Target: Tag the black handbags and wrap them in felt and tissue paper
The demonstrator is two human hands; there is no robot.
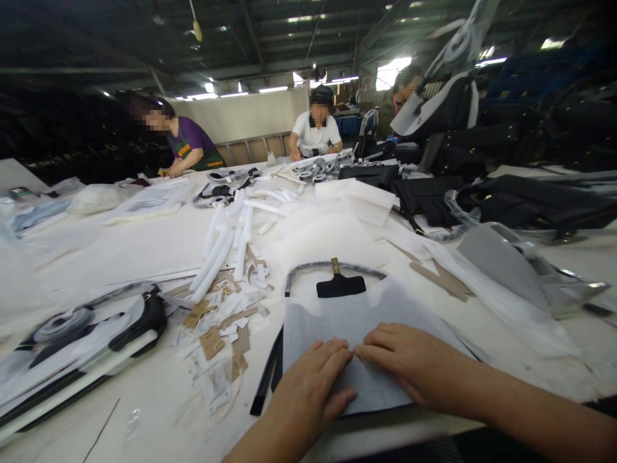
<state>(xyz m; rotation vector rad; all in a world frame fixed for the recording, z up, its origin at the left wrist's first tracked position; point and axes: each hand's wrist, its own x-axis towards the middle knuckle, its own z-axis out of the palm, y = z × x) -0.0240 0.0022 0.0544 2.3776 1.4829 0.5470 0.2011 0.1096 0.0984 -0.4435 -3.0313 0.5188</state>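
A greyish-white paper sheet [332, 315] lies over a black handbag, most of which is hidden under it. My left hand [308, 386] rests flat on the sheet with its fingers stretched forward and thumb apart. Beside it my right hand [409, 360] also lies on the sheet, fingers extended toward the left one. Past the sheet's far edge show a film-wrapped handle [308, 267] and a black tab [341, 287] with a gold metal piece [335, 265]. A black strap [264, 379] sticks out at the sheet's left side.
Paper scraps and brown tags [212, 343] litter the table left of the sheet, with white tubes [216, 257] behind. Another wrapped bag [96, 347] lies far left. Black bags [535, 202] are piled at right near clear plastic [511, 308]. Several people work beyond the table.
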